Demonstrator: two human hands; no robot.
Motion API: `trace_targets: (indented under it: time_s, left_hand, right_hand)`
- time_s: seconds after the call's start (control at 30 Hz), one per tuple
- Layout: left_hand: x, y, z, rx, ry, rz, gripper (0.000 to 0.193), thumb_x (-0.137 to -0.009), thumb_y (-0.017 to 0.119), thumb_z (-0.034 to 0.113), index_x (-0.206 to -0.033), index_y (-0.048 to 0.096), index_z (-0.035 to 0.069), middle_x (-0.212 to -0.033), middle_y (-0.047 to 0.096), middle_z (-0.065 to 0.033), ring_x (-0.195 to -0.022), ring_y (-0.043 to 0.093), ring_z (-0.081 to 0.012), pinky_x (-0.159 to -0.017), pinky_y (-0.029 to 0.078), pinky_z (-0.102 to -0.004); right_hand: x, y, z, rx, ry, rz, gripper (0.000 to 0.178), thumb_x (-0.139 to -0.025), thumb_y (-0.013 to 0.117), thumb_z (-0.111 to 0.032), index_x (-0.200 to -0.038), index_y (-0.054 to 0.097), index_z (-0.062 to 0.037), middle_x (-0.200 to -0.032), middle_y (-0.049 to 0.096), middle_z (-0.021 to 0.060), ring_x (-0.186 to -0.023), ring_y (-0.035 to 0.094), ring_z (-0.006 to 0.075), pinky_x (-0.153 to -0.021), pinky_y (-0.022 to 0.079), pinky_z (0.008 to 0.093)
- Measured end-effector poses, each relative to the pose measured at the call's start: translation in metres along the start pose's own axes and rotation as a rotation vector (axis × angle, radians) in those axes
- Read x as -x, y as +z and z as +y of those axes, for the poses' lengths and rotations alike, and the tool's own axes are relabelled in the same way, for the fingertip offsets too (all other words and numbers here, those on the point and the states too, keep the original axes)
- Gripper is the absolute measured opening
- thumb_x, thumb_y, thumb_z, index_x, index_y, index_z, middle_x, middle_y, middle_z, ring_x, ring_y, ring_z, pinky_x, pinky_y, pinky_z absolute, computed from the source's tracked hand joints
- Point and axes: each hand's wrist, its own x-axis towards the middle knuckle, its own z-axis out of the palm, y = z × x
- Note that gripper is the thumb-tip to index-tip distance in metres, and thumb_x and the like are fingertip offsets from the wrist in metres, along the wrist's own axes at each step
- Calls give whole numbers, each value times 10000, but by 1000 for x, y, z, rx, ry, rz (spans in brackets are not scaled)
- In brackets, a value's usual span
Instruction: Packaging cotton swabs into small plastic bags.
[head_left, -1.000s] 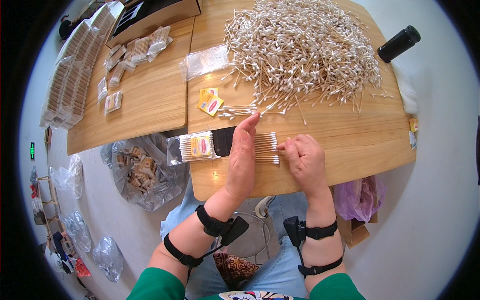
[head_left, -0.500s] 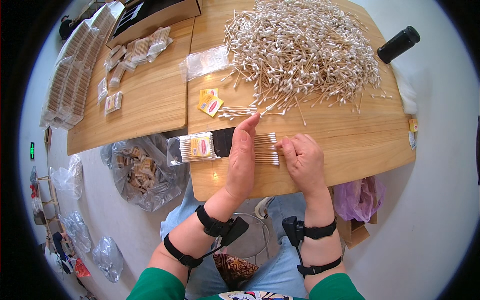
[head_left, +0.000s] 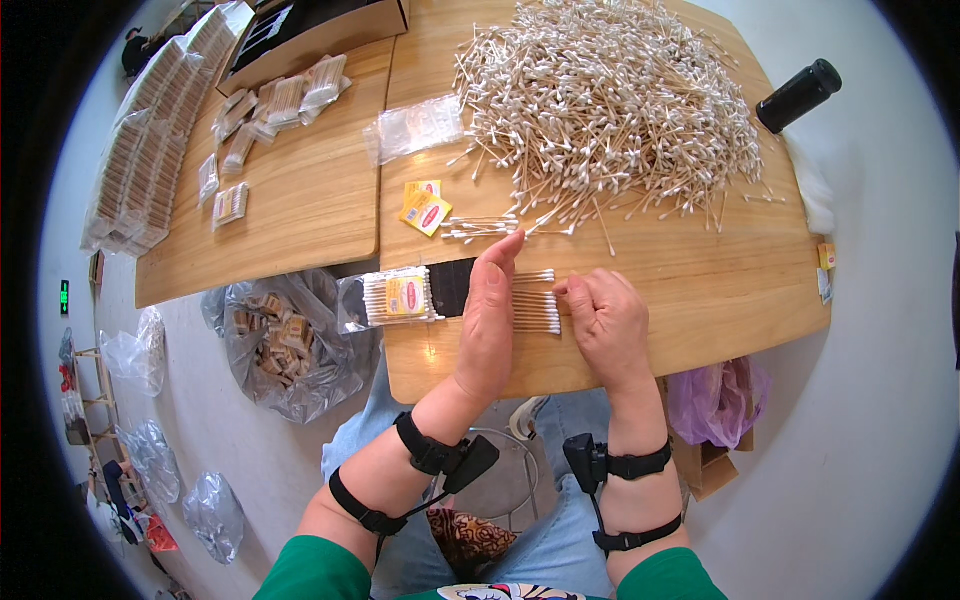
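My left hand (head_left: 487, 318) stands on its edge across a flat row of cotton swabs (head_left: 535, 312), fingers stretched out and together. It hides the middle of the row. My right hand (head_left: 608, 322) is closed, thumb and forefinger pinched at the swabs' right-hand tips; whatever lies between them is hidden. Left of my left hand is a black strip (head_left: 452, 287). Beside it, a clear bag (head_left: 350, 305) holds a pack of swabs (head_left: 390, 296) with a yellow label. Several loose swabs (head_left: 480, 228) and yellow cards (head_left: 426, 212) lie just beyond.
A large heap of swabs (head_left: 610, 110) covers the far table, with a black bottle (head_left: 798, 96) at its right. Flat clear bags (head_left: 415, 127) lie left of it. Packed swabs (head_left: 150, 150) are stacked far left. A grey bag (head_left: 300, 385) of packs sits below the table's edge.
The whole view has shifted very slightly. Both hands keep nearly the same place and pose, and the swab row looks unchanged.
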Motion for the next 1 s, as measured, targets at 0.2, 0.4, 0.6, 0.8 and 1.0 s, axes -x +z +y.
trace_targets:
  time_s: [0.2,0.4,0.6,0.8,1.0]
  left_hand:
    - [0,1,0,9,6,-8,503,-1092,308,395,-1429,392,31,-1515,402,-117,-1461,286,-229,-1226,142,-380]
    - [-1,-5,-2,-61,36,-8,495,-1095,303,390,-1424,402,34,-1505,415,-117,-1450,307,-228,-1223,158,-377]
    - [-1,2,-2,-12,12,11,480,-1099,290,371,-1414,407,28,-1494,425,-122,-1445,314,-228,-1223,167,-381]
    - [-2,1,-2,27,-6,53,473,-1099,285,364,-1396,418,20,-1475,436,-137,-1428,335,-235,-1222,184,-386]
    - [-7,-32,31,-175,100,84,447,-1099,311,345,-1287,526,1,-1321,578,-124,-1264,514,-222,-1121,342,-374]
  right_hand:
    - [-3,1,-7,5,10,41,266,-980,584,-242,-852,723,-55,-726,610,123,-705,591,328,-635,468,430]
    - [1,-4,-13,64,30,-109,289,-863,714,-240,-1093,694,-67,-1026,657,128,-976,613,313,-813,485,428]
    - [12,-2,-14,287,-172,-249,782,-807,752,-254,-1480,410,-47,-1495,460,131,-1423,381,292,-1171,260,508]
    - [15,7,-13,476,-192,-335,653,-925,618,-304,-1493,412,-53,-1552,411,103,-1450,358,266,-1206,193,503]
    - [19,9,-15,510,-186,-310,609,-964,562,-318,-1494,413,-55,-1556,409,94,-1453,354,256,-1213,166,512]
